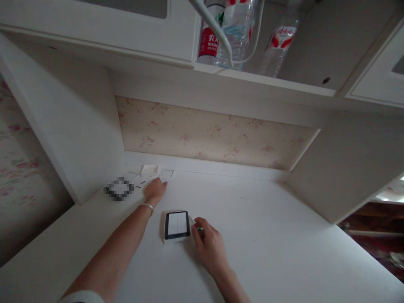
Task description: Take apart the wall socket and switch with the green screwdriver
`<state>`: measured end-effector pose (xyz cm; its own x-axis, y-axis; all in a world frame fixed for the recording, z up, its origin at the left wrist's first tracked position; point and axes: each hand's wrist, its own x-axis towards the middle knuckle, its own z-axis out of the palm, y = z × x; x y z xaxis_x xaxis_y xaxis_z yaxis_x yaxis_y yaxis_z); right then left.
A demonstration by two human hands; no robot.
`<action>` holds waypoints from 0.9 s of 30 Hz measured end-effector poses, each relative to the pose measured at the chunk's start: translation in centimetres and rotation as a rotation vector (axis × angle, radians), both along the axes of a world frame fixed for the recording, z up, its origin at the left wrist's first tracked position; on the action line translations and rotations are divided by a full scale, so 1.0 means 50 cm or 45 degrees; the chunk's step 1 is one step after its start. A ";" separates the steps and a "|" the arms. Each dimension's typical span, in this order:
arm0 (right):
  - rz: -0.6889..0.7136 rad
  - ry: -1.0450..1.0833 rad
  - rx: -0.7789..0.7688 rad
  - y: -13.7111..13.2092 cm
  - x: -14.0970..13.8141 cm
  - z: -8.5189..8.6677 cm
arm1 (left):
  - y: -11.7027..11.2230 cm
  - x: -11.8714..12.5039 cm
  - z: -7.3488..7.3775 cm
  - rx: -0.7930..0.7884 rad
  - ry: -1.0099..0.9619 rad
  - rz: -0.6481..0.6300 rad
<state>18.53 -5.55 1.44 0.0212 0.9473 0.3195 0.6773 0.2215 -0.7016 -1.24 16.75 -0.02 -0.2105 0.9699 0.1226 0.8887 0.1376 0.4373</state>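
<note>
We seem to be working the right edge of the black-bordered panel [177, 225] on the desktop [268, 235], our right hand [210, 242] pinching a slim tool [192, 220] there, our left hand [154, 190] beyond the panel, its grip impossible to tell, and the next move probably needs a steadying hold.

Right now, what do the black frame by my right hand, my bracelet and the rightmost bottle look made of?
The black frame looks like smooth plastic, given its even dark rim, though painted wood or metal is possible. The bracelet seems to be polished metal, from its silvery shine. The rightmost bottle is probably clear, glossy plastic: its body is see-through and catches the light.
</note>
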 end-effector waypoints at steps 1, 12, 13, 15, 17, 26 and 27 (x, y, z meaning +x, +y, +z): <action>-0.017 -0.023 0.003 0.001 0.002 0.002 | 0.000 -0.004 0.001 0.010 -0.014 -0.004; 0.097 -0.406 -0.482 -0.014 0.104 0.013 | -0.216 -0.055 0.019 0.177 -0.473 -0.429; 0.145 -0.395 -0.504 -0.012 0.115 0.007 | -0.245 -0.056 0.018 0.149 -0.608 -0.477; 0.184 -0.322 -0.483 -0.007 0.131 -0.005 | -0.292 -0.058 0.011 0.081 -0.745 -0.590; 0.160 -0.211 -0.402 0.001 0.140 -0.010 | -0.318 -0.058 -0.003 0.025 -0.726 -0.695; -0.396 0.606 0.160 0.021 0.114 0.029 | -0.320 -0.048 -0.026 -0.002 -0.539 -0.815; -0.388 0.744 0.241 0.021 0.108 0.033 | -0.322 -0.047 -0.023 -0.009 -0.532 -0.830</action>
<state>23.92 -4.52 3.08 0.4974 0.8007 0.3338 0.2512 0.2354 -0.9389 -3.58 0.64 -1.18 0.3754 0.9143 0.1521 0.5528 -0.3526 0.7550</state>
